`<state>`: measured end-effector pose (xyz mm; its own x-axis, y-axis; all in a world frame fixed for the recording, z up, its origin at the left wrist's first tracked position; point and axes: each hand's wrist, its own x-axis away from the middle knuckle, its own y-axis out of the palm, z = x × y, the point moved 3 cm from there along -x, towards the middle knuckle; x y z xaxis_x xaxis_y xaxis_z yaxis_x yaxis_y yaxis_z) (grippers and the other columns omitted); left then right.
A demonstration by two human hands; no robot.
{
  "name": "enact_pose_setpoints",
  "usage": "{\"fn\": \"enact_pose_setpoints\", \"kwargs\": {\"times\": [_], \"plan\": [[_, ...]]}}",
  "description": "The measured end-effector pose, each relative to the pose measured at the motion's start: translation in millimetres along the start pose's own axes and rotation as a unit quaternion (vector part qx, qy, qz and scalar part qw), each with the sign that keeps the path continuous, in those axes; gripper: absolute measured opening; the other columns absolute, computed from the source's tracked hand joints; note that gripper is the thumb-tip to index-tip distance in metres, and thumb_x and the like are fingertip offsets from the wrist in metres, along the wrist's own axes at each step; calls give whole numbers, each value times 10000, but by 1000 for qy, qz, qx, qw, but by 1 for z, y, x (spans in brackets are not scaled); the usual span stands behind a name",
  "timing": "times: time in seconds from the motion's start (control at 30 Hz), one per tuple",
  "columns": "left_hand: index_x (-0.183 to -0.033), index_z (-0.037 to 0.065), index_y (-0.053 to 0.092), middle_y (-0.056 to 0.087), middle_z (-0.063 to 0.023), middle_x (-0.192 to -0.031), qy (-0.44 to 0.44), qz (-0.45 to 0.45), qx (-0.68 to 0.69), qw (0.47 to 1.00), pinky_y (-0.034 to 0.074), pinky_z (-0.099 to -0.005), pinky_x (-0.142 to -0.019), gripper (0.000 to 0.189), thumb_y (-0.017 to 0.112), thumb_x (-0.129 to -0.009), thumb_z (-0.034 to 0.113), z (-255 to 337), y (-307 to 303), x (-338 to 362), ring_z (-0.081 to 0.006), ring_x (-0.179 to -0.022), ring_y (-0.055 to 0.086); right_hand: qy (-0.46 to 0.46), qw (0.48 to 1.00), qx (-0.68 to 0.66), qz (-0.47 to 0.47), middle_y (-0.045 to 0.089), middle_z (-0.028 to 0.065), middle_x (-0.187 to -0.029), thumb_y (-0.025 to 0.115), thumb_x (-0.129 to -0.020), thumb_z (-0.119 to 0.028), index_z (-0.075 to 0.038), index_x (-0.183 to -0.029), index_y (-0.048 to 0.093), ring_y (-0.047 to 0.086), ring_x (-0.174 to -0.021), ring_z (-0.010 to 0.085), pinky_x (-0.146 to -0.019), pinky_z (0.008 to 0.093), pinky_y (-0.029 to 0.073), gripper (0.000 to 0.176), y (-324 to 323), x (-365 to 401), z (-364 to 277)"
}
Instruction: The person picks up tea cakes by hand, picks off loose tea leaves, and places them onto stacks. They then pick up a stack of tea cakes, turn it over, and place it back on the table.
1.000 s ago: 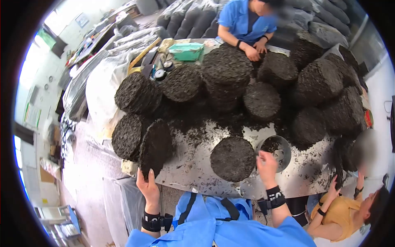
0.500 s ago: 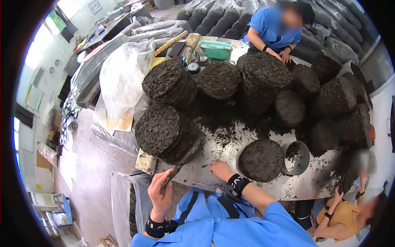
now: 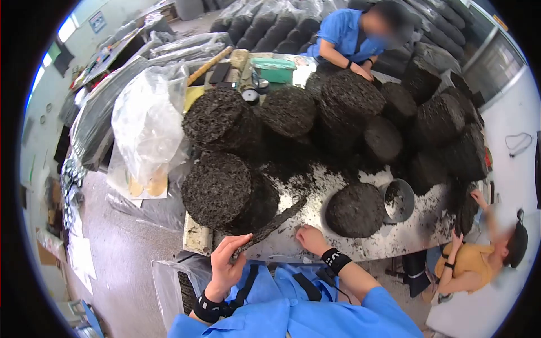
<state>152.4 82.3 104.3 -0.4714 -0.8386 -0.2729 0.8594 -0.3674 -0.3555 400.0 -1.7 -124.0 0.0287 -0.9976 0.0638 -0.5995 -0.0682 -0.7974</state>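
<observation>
Clenching thin disc [image 3: 273, 224] in left hand [image 3: 225, 267], lower centre. Resting right hand [image 3: 309, 237] on table [image 3: 394, 241], hiding whether clenched or loose.

Thin slab [image 3: 276, 222]: a flat, dark piece of compressed, coarse-textured material, seen nearly edge-on. It runs diagonally from lower centre-left of the frame up and to the right. Its lower end is pinched between the fingers of the left hand [image 3: 225, 269], and its upper end lies over the front of the desk [image 3: 389, 239].

Round cake [image 3: 355, 209]: a thick, dark disc of the same material. It lies flat on the desk, right of centre, just beside the right hand [image 3: 310, 238]. That hand's finger position cannot be determined.
</observation>
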Motion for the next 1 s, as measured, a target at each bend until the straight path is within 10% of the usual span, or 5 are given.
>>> {"fn": "enact_pose_setpoints", "kwargs": {"times": [0.2,0.67,0.87,1.0], "plan": [[-1082,0,636,655,-150,-1045,5,-20,12,1000,488,-327,-832,404,546,-709,-125,-1,12,-17,-283,-943,631,131,988,6,75,575,133,-726,604,-752,-167,-88,-714,632,595,-711,329,-626,443,475,92,-26,23,21],[-1075,-11,631,652,-141,-989,-76,32,-50,995,474,-291,-809,359,555,-735,-99,15,18,-6,-247,-903,631,-12,989,88,-116,640,155,-746,631,-708,-189,-51,-734,647,635,-718,323,-635,411,511,141,26,-21,13],[-1023,-35,596,589,-67,-878,-132,46,-6,990,415,-234,-704,244,557,-786,-75,8,60,-9,-124,-779,520,36,981,-140,130,659,107,-733,678,-685,-138,-85,-741,680,635,-645,270,-598,353,506,77,-128,16,3],[-1054,-23,611,614,-98,-991,-78,47,-10,996,444,-260,-772,281,556,-781,-66,23,104,-33,-183,-871,575,267,900,-132,318,678,117,-772,675,-756,-118,-55,-855,692,658,-688,262,-634,348,517,119,-203,74,107]]}}
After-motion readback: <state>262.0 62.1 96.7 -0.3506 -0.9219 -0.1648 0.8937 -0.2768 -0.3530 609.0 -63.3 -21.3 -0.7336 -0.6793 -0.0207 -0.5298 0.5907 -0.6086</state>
